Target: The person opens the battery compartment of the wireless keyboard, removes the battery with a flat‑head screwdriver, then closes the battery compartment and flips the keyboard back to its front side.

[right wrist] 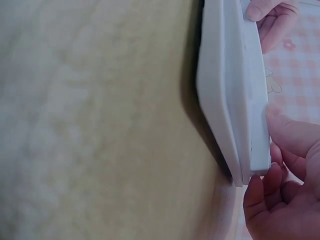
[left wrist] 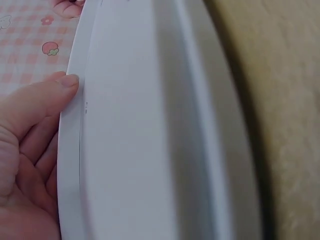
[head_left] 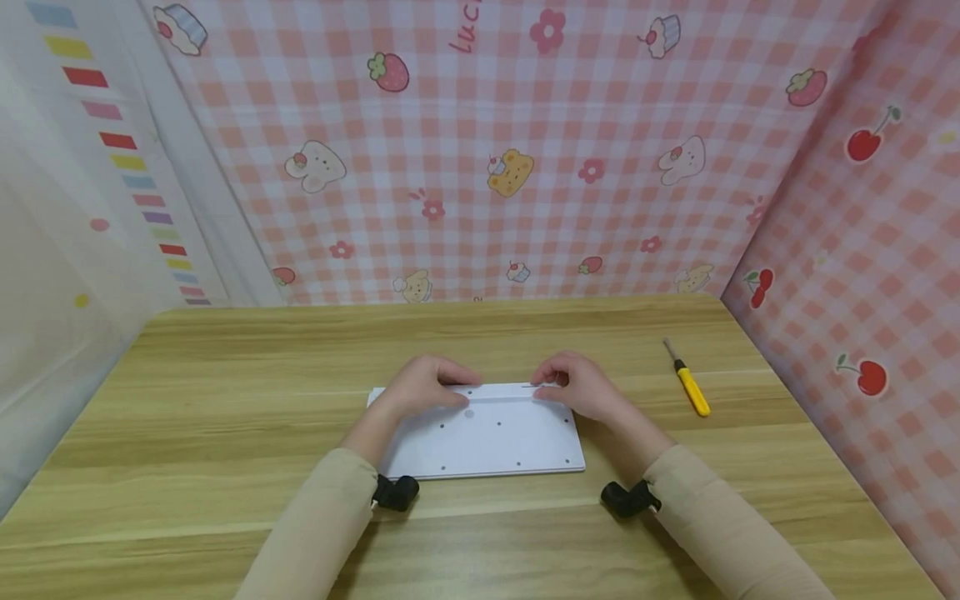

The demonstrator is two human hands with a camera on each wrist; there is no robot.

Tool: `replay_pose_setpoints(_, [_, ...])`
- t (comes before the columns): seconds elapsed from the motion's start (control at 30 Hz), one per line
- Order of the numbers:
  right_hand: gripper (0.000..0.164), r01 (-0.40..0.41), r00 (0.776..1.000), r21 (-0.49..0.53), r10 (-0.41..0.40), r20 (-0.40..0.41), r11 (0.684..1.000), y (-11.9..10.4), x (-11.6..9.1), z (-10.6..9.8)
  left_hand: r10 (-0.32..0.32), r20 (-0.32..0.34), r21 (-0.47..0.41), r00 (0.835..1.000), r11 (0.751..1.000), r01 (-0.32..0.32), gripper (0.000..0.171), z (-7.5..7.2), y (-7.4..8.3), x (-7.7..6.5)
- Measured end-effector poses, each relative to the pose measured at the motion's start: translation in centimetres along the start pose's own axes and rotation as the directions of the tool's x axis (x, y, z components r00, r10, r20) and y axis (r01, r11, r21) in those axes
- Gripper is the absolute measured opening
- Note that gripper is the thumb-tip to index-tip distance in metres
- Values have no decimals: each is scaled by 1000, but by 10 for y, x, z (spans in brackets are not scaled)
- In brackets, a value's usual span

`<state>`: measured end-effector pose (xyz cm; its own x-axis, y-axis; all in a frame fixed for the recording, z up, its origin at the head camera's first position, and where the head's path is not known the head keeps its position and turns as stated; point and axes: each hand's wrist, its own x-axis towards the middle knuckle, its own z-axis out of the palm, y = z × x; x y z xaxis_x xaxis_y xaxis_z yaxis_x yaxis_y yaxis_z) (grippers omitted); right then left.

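Note:
A flat white rectangular case [head_left: 480,442] with several small dark spots on its top face lies on the table. Its long far edge carries a raised strip. My left hand [head_left: 420,387] grips that edge left of the middle, thumb over the strip and fingers curled behind. Near the far right corner, my right hand [head_left: 581,387] pinches the same edge. In the left wrist view, the left thumb [left wrist: 69,82] rests on the rim of the case [left wrist: 125,125]. The right wrist view shows the right fingers [right wrist: 272,182] around the strip's end and layered sides on the case [right wrist: 217,90].
To the right on the wooden table [head_left: 187,417] lies a screwdriver [head_left: 690,387] with a yellow and black handle, its tip pointing away. A pink checked cloth [head_left: 465,225] hangs behind the table, and another cloth [head_left: 862,275] hangs along the right side.

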<state>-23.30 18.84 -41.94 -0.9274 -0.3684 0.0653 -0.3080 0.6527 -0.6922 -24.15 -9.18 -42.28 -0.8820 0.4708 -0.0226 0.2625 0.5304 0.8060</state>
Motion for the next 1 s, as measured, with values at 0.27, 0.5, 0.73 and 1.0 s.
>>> replay_pose_setpoints(0.27, [8,21,1000,-46,-21,10,999,-2,1,1,-16,-2,1,1000,1000,16,30,0,1,0])
replay_pose_setpoints(0.5, [8,33,999,-64,-33,6,997,-1,1,1,-21,-5,11,1000,1000,21,31,-1,3,-2])
replay_pose_setpoints(0.73, [11,52,998,-63,-54,-17,997,-1,0,3,-15,-5,24,1000,1000,15,30,-1,3,-2])
replay_pose_setpoints(1.0, [7,63,998,46,-64,19,997,3,0,-2,-13,2,15,1000,1000,13,31,-1,1,-3])
